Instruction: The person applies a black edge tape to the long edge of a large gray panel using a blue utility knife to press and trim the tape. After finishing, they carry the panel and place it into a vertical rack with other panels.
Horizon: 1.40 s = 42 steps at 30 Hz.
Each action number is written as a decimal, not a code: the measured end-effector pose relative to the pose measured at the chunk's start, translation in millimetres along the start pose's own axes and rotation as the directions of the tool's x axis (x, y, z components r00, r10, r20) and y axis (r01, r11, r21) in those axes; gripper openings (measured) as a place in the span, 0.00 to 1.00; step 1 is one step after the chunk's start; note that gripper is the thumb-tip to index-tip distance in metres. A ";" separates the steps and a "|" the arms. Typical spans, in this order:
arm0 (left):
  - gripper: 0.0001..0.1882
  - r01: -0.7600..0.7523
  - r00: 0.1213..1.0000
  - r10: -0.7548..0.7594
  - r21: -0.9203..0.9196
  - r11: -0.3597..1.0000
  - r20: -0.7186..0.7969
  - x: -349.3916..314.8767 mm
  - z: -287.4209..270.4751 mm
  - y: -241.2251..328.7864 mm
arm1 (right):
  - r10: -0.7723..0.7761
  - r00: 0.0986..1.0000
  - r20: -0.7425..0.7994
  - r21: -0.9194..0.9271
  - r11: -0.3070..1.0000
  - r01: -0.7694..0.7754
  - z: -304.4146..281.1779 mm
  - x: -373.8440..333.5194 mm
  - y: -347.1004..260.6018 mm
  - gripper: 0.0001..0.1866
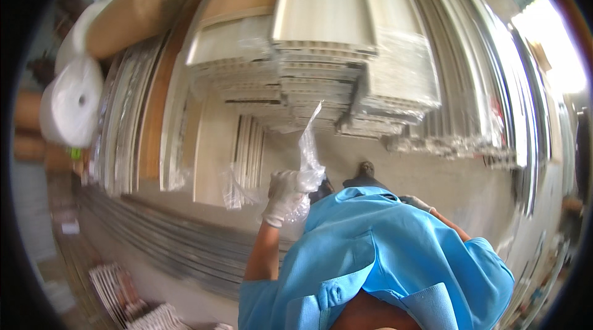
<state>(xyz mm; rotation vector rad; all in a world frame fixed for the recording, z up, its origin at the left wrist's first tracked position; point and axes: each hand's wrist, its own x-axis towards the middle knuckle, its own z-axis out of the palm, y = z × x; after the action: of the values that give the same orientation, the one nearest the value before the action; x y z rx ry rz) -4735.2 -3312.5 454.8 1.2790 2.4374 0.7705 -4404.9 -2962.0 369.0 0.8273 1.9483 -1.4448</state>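
Gloved left hand [283, 197] clenched on crumpled clear plastic wrap [309, 157] below the stacked panels [321, 77] (right hand [415, 202] partly hidden, grip untellable): wrap held up off the stack

panel stack [321, 77]: pale ribbed panels, ends wrapped in clear film
white roll [73, 108]: far left of the stack
brown roll [133, 12]: above the white roll

Right hand [415, 203] mostly hidden behind blue shirt [377, 250], grip impossible to tell. Stacked panels [321, 77] cut off by top edge. Bottom-left clutter [133, 302] too blurred to identify.
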 end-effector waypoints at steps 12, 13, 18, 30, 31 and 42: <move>0.15 -0.517 0.841 0.540 -0.236 0.823 0.042 150.2 67.9 128.5 | 0.235 0.969 -0.080 0.801 0.593 -0.078 16.7 -96.9 26.0 0.18; 0.15 -0.531 0.828 0.557 -0.227 0.816 0.064 156.8 74.1 140.0 | 0.197 0.973 -0.119 0.767 0.640 -0.036 13.6 -95.4 32.0 0.19; 0.12 -0.681 0.723 0.682 -0.283 0.676 -0.112 196.7 93.1 225.3 | -0.055 0.957 -0.285 0.417 0.892 0.175 -15.1 -65.2 60.6 0.19; 0.24 -0.561 0.825 0.535 -0.373 0.739 -0.182 297.4 152.9 343.1 | -0.099 0.935 -0.341 -0.113 0.992 0.064 -116.7 -52.5 100.1 0.20; 0.26 -0.551 0.831 0.533 -0.372 0.747 -0.159 301.2 157.8 345.6 | -0.020 0.925 -0.378 -0.126 0.992 -0.030 -123.4 -50.6 102.3 0.20; 0.21 -0.625 0.780 0.581 -0.238 0.744 -0.233 329.2 182.4 385.6 | -0.077 0.997 0.025 0.641 0.766 0.042 -157.0 -71.5 136.8 0.19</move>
<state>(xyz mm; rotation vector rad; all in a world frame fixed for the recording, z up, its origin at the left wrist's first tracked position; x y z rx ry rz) -4576.2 -2802.8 527.0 1.9614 1.8614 1.3844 -4267.7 -2790.1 378.8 1.0013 1.4342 -2.2024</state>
